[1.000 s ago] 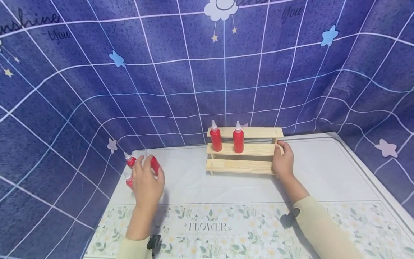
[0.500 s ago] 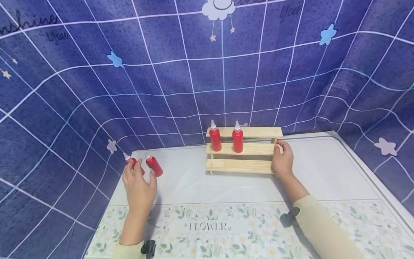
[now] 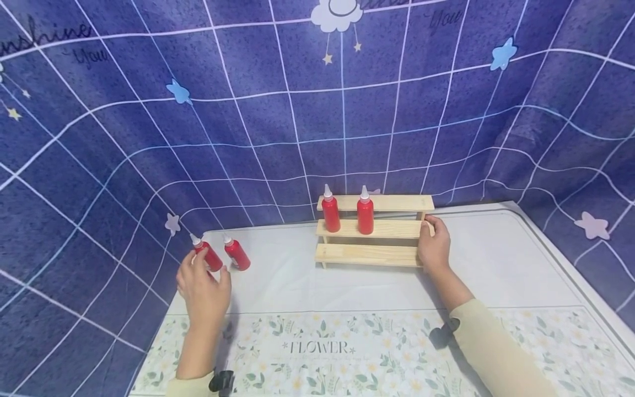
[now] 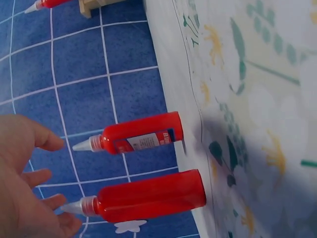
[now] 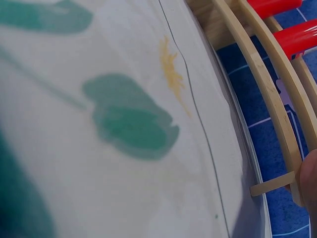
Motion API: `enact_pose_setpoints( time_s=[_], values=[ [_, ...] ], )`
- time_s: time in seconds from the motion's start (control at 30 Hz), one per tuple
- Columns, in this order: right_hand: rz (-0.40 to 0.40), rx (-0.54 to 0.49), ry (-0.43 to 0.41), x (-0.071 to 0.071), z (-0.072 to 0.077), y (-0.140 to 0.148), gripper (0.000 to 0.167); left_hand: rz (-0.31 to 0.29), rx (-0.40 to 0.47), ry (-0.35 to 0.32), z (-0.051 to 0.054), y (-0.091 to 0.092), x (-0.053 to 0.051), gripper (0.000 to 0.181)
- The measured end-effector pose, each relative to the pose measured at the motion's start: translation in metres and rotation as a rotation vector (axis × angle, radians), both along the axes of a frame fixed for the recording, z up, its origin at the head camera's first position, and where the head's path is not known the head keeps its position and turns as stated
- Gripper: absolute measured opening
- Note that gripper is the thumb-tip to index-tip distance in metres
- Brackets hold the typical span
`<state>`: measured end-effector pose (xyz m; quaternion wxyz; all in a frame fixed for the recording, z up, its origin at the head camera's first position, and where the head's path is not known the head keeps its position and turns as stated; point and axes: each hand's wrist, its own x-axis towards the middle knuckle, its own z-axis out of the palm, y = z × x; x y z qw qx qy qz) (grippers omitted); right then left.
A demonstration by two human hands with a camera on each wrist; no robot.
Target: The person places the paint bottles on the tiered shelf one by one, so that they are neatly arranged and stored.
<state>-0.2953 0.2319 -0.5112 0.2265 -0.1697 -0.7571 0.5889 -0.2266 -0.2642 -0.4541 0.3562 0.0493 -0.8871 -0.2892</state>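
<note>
Fingers of the left hand, loosely spread, have shifted left from one red squeeze bottle toward its neighbour; both remain unlifted on the table. The right hand grips the three-tier wooden rack, steadying it.

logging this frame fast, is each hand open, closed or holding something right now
Left hand: open, near the red bottles, gripping none.
Right hand: closed, holding the right end of the wooden shelf.

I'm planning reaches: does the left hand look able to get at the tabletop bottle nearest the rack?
Probably yes: the left hand has nothing visible between its thumb side and that nearby bottle.
</note>
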Motion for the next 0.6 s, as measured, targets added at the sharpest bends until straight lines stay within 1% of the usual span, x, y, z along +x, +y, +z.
enact_pose_setpoints(
  time_s=[0.23,0.33,0.4,0.47,0.6],
  values=[
    [0.005,-0.005,0.016,-0.001,-0.001,0.0,0.039,-0.009,0.062,-0.029,-0.004,-0.008,0.0,0.06],
    [0.005,-0.004,0.018,-0.001,-0.002,0.001,0.039,0.001,0.111,-0.059,-0.003,-0.012,-0.001,0.06],
    [0.007,-0.002,0.019,-0.001,-0.002,0.001,0.039,0.01,0.166,-0.098,-0.002,-0.015,-0.001,0.063],
    [0.006,0.001,0.016,-0.001,-0.002,0.001,0.04,0.02,0.223,-0.157,-0.001,-0.019,-0.001,0.068],
    [-0.002,0.004,0.02,-0.001,-0.001,0.002,0.039,0.036,0.302,-0.265,-0.001,-0.027,0.0,0.074]
  ],
)
